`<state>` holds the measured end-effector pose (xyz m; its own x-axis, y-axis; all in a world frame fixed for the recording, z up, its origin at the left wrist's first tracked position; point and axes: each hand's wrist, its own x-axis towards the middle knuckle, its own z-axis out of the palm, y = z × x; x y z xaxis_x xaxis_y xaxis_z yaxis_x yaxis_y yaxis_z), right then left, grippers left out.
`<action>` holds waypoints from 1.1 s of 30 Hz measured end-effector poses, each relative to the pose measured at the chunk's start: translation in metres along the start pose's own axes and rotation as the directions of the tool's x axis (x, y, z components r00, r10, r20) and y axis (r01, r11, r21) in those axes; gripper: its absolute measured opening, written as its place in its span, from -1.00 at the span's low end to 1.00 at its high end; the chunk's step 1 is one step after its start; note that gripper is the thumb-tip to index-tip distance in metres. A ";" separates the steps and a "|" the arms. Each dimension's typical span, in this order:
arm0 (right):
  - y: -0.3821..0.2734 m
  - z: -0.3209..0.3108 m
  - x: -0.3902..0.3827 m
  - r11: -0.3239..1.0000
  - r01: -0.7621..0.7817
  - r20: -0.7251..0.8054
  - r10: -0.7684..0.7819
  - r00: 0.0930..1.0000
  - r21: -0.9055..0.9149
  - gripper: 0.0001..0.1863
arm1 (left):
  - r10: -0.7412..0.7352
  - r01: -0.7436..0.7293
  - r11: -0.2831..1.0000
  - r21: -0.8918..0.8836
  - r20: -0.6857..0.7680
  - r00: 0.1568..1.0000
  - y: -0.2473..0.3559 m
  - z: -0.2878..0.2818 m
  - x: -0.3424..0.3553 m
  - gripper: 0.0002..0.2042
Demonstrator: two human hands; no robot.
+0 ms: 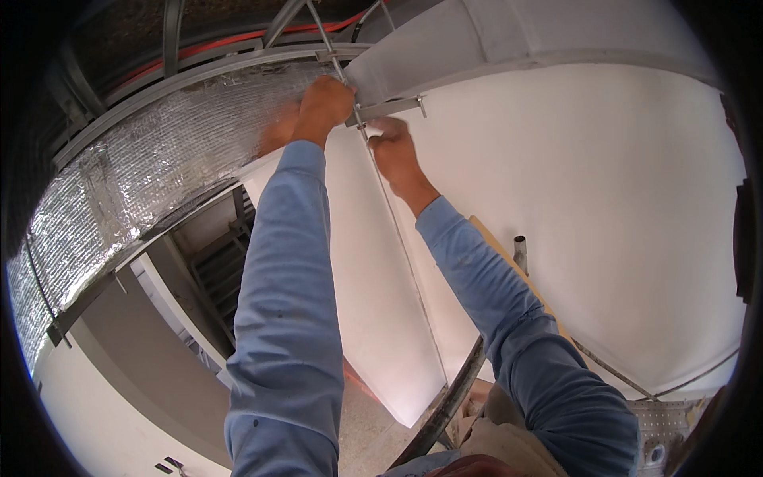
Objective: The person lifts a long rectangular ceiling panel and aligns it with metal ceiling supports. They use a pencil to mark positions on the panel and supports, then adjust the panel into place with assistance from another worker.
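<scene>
A thin metal threaded rod comes down from the framing overhead and passes a short metal channel set against the grey duct. Raised high, my left hand is closed in a fist around the rod, just above the channel's left end. My right hand is just below the channel, close to the rod, with its thumb toward it. Motion smears its fingers, so what they hold, if anything, does not show. A small fastener sits on the rod between both hands.
Foil-wrapped ductwork curves along the left, with metal framing and a red line above it. White wall surfaces fill the right. Below are a dark pipe, an upright tube end and a perforated metal platform.
</scene>
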<state>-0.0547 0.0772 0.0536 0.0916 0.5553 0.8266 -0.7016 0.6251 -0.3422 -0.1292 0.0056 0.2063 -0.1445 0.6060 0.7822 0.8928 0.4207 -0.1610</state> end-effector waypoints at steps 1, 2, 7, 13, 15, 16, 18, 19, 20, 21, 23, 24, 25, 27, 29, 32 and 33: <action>0.001 0.000 0.000 0.996 0.049 0.046 -0.045 0.998 -0.069 -0.71 | -0.045 0.045 0.997 -0.062 0.009 0.999 -0.001 0.001 0.002 -0.51; 0.003 -0.001 -0.001 0.988 0.059 0.091 -0.047 0.995 -0.144 -0.70 | 0.005 -0.005 1.000 -0.001 0.003 1.000 -0.001 0.001 0.002 -0.51; 0.005 -0.003 0.002 0.971 -0.236 0.112 0.230 0.967 0.043 -0.78 | -0.100 0.103 0.980 -0.170 0.029 0.995 0.001 -0.001 0.000 -0.48; 0.001 -0.008 0.001 0.988 -0.154 0.069 0.154 0.986 -0.018 -0.75 | -0.052 0.052 0.998 -0.044 0.000 0.999 0.000 0.002 0.002 -0.49; 0.000 -0.007 0.000 0.984 -0.169 0.155 0.160 0.975 0.050 -0.80 | -0.037 0.037 0.997 -0.068 -0.005 0.999 -0.001 0.003 0.004 -0.49; 0.000 -0.007 0.000 0.988 -0.144 0.093 0.140 0.986 0.047 -0.76 | -0.036 0.036 0.997 -0.067 0.002 0.999 -0.002 0.003 0.004 -0.50; 0.000 -0.005 -0.001 0.991 -0.113 0.024 0.111 0.993 0.078 -0.68 | -0.003 0.003 0.999 -0.045 -0.008 1.000 -0.001 0.001 0.002 -0.50; -0.001 -0.003 -0.001 0.985 -0.161 0.076 0.156 0.985 0.055 -0.68 | 0.010 -0.010 1.000 -0.017 -0.010 1.000 0.000 0.000 0.000 -0.50; -0.001 -0.002 -0.001 0.979 -0.196 0.082 0.191 0.978 0.053 -0.69 | -0.021 0.020 0.997 -0.069 -0.013 1.000 0.001 -0.001 -0.002 -0.50; -0.001 -0.002 0.000 0.963 -0.264 0.122 0.257 0.959 0.044 -0.69 | -0.055 0.053 0.992 -0.112 -0.015 0.998 0.003 -0.002 -0.004 -0.50; -0.002 -0.002 0.001 0.995 -0.091 0.033 0.090 0.995 0.030 -0.67 | -0.081 0.076 0.988 -0.135 -0.031 0.996 0.005 -0.004 -0.006 -0.50; -0.003 -0.002 0.000 0.996 -0.086 -0.033 0.087 0.996 0.029 -0.66 | -0.078 0.072 0.991 -0.116 -0.046 0.996 0.006 -0.005 -0.007 -0.50; -0.004 -0.004 0.000 0.967 -0.203 0.025 0.202 0.979 0.157 -0.66 | -0.076 0.070 0.993 -0.095 -0.058 0.995 0.007 -0.005 -0.008 -0.50; -0.006 -0.005 -0.002 0.950 -0.294 0.085 0.287 0.954 0.100 -0.70 | -0.079 0.076 0.990 -0.120 -0.027 0.996 0.007 -0.005 -0.008 -0.50; -0.005 -0.006 -0.005 0.977 -0.205 0.126 0.197 0.972 0.057 -0.73 | -0.067 0.065 0.990 -0.121 -0.009 0.998 0.006 -0.005 -0.006 -0.51; -0.003 -0.006 -0.008 0.981 -0.177 -0.002 0.178 0.984 0.085 -0.70 | -0.039 0.038 0.996 -0.083 -0.020 0.999 0.003 -0.003 -0.004 -0.52; -0.002 -0.006 -0.008 0.984 -0.167 0.029 0.166 0.986 0.058 -0.70 | -0.023 0.020 0.997 -0.075 -0.034 0.999 0.002 -0.001 -0.003 -0.52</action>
<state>-0.0500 0.0744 0.0449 -0.0465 0.6348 0.7712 -0.7470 0.4905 -0.4488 -0.1264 0.0040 0.2047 -0.1498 0.5727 0.8059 0.9191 0.3812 -0.1001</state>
